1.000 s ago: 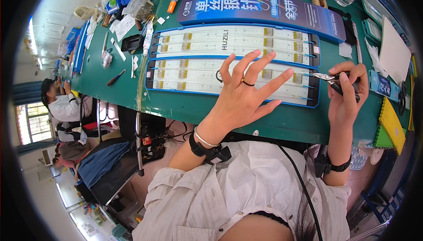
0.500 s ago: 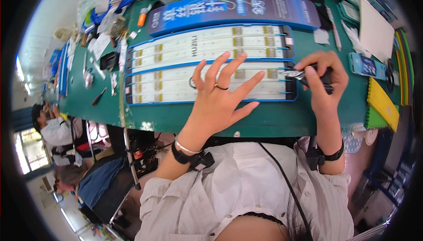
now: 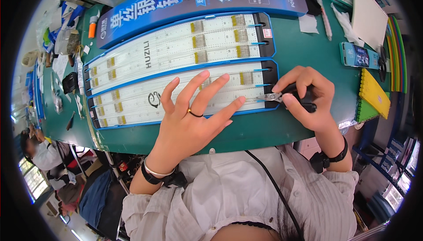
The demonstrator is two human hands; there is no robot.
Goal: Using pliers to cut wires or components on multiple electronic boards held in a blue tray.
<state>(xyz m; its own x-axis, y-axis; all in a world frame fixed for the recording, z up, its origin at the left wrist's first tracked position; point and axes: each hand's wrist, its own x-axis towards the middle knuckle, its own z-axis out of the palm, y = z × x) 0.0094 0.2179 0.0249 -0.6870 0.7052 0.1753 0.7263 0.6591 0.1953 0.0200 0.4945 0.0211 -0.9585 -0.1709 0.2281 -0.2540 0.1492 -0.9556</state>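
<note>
A long hinged case [image 3: 266,52] with a blue rim lies opened flat on the table, its two white ruled trays carrying strung lines with small golden fishhooks [image 3: 246,78] in rows. My left hand [image 3: 189,113] rests over the nearer tray, palm down, fingers spread and holding nothing. Small pliers [image 3: 272,96] with black handles are gripped in my right hand [image 3: 310,93]. Their silver jaws point left, over the right end of the nearer tray, by the line end closest to me. Whether the jaws pinch the line is too small to tell.
Behind the case lies a long blue box [image 3: 189,5]. On the right are a light blue package [image 3: 359,56], a yellow notebook [image 3: 374,93] and a white spiral pad [image 3: 369,16]. An orange-capped bottle [image 3: 92,29] and clutter sit left. Another person [image 3: 46,153] sits far left.
My right hand and the pliers have moved from the nearer tray's far line end to its nearest one. My left hand stays spread over that tray. The whole view has shifted and tilted.
</note>
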